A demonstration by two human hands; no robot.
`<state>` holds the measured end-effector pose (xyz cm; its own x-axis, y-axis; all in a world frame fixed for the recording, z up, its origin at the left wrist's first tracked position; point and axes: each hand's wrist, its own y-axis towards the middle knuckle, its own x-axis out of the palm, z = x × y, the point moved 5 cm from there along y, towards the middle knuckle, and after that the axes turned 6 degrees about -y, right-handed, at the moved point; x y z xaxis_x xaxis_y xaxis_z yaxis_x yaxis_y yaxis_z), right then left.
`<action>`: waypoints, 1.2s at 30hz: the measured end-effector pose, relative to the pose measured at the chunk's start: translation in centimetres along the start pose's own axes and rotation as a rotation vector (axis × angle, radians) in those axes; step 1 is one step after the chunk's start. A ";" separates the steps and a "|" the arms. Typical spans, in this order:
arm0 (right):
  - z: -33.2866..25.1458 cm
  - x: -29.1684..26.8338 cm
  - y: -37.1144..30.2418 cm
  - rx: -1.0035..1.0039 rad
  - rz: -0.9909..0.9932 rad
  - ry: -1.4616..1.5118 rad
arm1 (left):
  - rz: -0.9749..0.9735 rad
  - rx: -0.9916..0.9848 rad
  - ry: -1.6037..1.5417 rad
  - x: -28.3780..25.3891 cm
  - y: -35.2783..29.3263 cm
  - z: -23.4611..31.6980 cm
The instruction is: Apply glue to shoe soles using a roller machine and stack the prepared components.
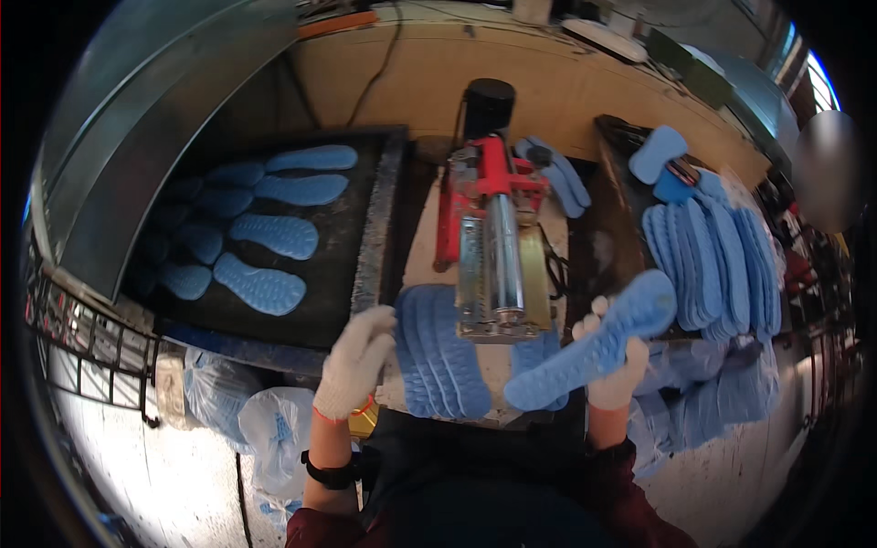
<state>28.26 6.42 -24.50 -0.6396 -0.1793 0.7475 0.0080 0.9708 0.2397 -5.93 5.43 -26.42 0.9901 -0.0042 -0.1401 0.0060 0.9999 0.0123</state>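
Observation:
My right hand [621, 374], in a white knit glove, grips a blue shoe insole [594, 352] that slants up to the right. Gloved as well, my left hand [356, 361] holds nothing; its fingers are extended beside a fanned stack of blue insoles [438, 352]. Between my hands stands a roller machine [498, 247] with a red frame and a shiny metal cylinder. A few more insoles [537, 356] lie by its right front edge, partly hidden by the held one.
On the left, several insoles [274, 236] lie in rows on a dark conveyor bed [333, 247] under a metal hood. A large pile of insoles [717, 265] covers a side table at right. Plastic bags [279, 434] sit below, and more insoles [562, 178] rest behind the machine.

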 end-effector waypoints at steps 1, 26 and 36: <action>0.1 -2.3 0.5 0.037 0.160 -0.007 | 0.091 0.123 0.137 -0.3 1.1 0.2; 12.1 -12.2 -1.6 0.646 0.333 0.117 | 0.279 0.219 1.158 0.7 5.4 -4.0; 9.1 -9.4 -0.2 -0.173 -0.231 -1.487 | 0.321 0.220 0.995 0.4 5.0 -2.2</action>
<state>27.23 9.36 -37.23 -0.8101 0.1010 -0.5775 -0.1786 0.8957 0.4072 -5.83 10.43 -28.58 0.3910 0.3707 -0.8425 -0.1110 0.9276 0.3566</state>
